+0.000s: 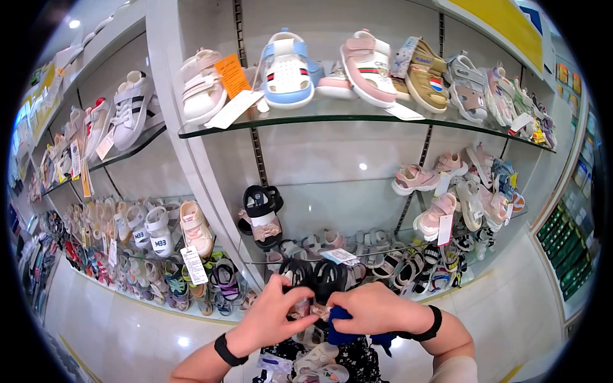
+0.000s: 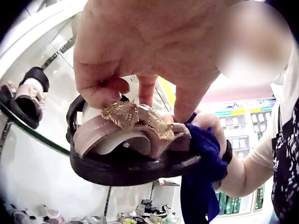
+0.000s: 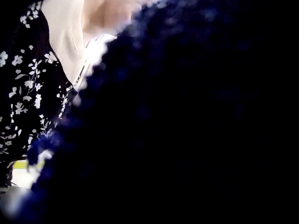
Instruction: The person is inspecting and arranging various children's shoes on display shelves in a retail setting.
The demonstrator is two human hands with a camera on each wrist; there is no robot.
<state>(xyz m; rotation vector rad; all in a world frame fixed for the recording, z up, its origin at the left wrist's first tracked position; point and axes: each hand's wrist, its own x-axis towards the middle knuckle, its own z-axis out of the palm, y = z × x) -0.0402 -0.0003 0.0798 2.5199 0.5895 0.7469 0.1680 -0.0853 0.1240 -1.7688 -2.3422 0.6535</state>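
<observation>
A sandal with a thick black sole (image 2: 126,171), pink straps and a glittery gold bow (image 2: 122,115) is in my left hand (image 1: 271,319). In the left wrist view, the fingers (image 2: 105,95) of that hand grip its straps from above. My right hand (image 1: 377,311) holds a dark blue cloth (image 2: 205,151) bunched against the toe end of the sandal. Two rounded black sandal parts (image 1: 329,276) show just beyond my hands in the head view. The blue cloth (image 3: 154,126) fills most of the right wrist view and hides the right fingers there.
Ahead, a glass shelf (image 1: 377,119) bears a row of children's shoes. Below it, a black sandal with a pink bow (image 1: 263,217) stands at the left and pink shoes (image 1: 437,214) at the right. Several pale shoes (image 1: 316,360) are low in front of my body.
</observation>
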